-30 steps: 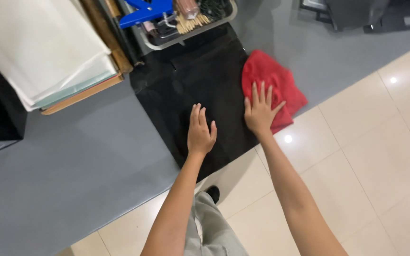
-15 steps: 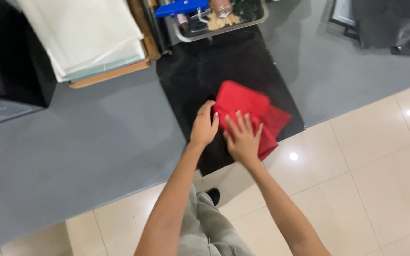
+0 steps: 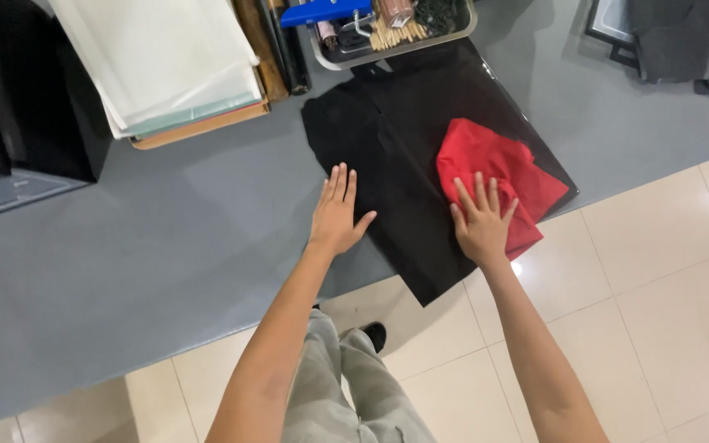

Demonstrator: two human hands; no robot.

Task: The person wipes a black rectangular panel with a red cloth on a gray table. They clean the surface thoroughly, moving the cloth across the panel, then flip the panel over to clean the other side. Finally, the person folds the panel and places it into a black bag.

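A black cloth [image 3: 420, 123] lies spread on the grey table [image 3: 125, 254], one corner hanging over the front edge. On its right part sits a folded red cloth [image 3: 494, 160]. My right hand [image 3: 480, 221] lies flat, fingers apart, on the near edge of the red cloth. My left hand [image 3: 338, 212] rests flat with fingers together on the black cloth's left edge, partly on the grey table. Neither hand grips anything.
A metal tray [image 3: 445, 33] with a blue tool and small items stands behind the black cloth. A stack of white and brown boards [image 3: 174, 74] lies at the back left beside a black box [image 3: 26, 90]. Dark fabric [image 3: 683, 41] sits at the far right. Tiled floor [image 3: 666, 295] below.
My right hand slid the red cloth from the table's edge leftward onto the black cloth, then rested on its near edge. My left hand moved left to the black cloth's edge.
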